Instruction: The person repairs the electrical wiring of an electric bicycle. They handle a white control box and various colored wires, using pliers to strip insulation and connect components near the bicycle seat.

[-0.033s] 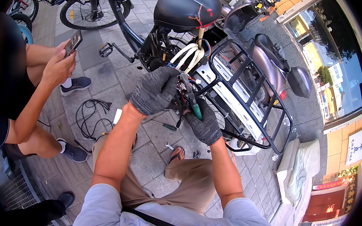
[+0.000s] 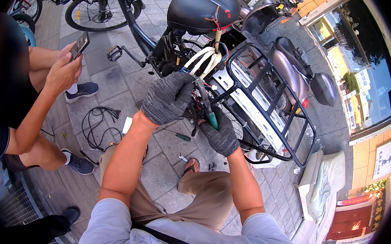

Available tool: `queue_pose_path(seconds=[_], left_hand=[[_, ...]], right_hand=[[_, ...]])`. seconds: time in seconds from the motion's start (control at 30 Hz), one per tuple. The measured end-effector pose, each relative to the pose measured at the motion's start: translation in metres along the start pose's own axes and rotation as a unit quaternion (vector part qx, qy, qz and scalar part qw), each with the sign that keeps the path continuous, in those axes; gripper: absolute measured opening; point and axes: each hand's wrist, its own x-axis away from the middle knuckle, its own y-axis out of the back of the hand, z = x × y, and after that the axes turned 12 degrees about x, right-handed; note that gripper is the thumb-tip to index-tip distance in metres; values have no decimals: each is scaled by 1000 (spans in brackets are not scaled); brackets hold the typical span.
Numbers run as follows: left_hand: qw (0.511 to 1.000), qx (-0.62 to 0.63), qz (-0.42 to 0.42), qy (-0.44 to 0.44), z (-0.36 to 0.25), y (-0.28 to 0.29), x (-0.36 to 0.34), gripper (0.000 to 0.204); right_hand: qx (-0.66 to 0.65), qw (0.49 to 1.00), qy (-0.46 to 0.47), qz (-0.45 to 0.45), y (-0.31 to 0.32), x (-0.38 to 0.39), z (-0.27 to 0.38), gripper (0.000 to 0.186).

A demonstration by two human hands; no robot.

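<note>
My left hand [image 2: 166, 99], in a grey knit glove, has its fingers closed at a bundle of thin wires [image 2: 198, 96] under the black bicycle saddle [image 2: 200, 9]; what it grips is hidden. Below and to its right, my right hand [image 2: 220, 134], also gloved, grips a green-handled tool [image 2: 212, 119] that looks like pliers, its metal end up among the wires. Thick white cables [image 2: 202, 59] with coloured leads hang just above. The black rear rack [image 2: 268, 107] is beside my right hand. A screwdriver [image 2: 183, 136] and a wrench [image 2: 182, 158] lie on the paving.
At left a seated person [image 2: 59, 77] holds a phone [image 2: 78, 47]; a dark-clad leg [image 2: 43, 230] is near a drain grate [image 2: 17, 195]. Coiled black cable [image 2: 99, 125] lies on the paving. A scooter [image 2: 288, 73] stands behind the rack, and pale cushioned padding [image 2: 328, 180] sits at right.
</note>
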Motion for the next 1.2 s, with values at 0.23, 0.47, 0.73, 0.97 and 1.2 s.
queue_pose_path(seconds=[0.23, 0.47, 0.73, 0.97, 1.2], left_hand=[[999, -32, 4, -16, -7, 0, -2, 18], [1000, -5, 2, 31, -7, 0, 1, 18], [1000, -1, 11, 29, -3, -1, 2, 17], [999, 11, 8, 44, -2, -2, 5, 16], [999, 5, 17, 48, -7, -1, 1, 14]], right_hand=[[14, 1000, 15, 0, 0, 0, -16, 68], [2, 1000, 8, 2, 10, -3, 0, 64], [52, 998, 14, -18, 5, -9, -12, 59], [24, 998, 49, -38, -3, -9, -20, 57], [1, 996, 56, -68, -6, 4, -9, 52]])
